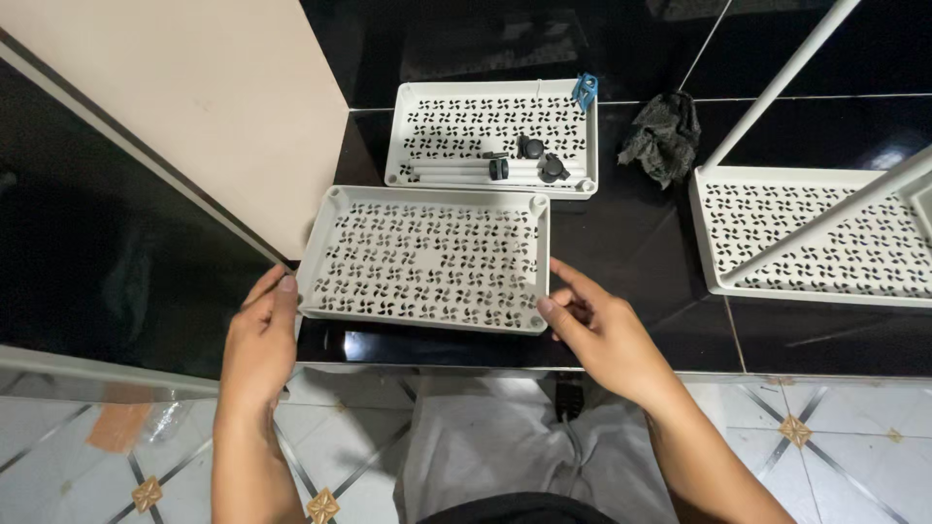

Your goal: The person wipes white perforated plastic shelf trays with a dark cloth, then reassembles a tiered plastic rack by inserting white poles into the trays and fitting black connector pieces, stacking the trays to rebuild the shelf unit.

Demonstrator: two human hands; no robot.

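Both hands grip the near perforated tray at its short ends, centre of the frame.

The left hand (260, 335) clamps the tray's lower-left corner, thumb on the rim; the right hand (594, 325) pinches the lower-right corner — so the white perforated tray (427, 257) lies flat on the black glossy floor (631, 233), just below a second tray (490, 136) in the upper middle that carries white tubes (456, 173) and black casters (532, 147). To handle it well, I judge the grip should stay even on both ends and the tray level, its corner sockets clear of the neighbour's rim. Hard to make out: the fingers under the rim, the small blue piece (584, 90) at the far tray's corner, the dark crumpled cloth (662, 134), and the third tray with white rods (815, 233) — cut off at the right edge.
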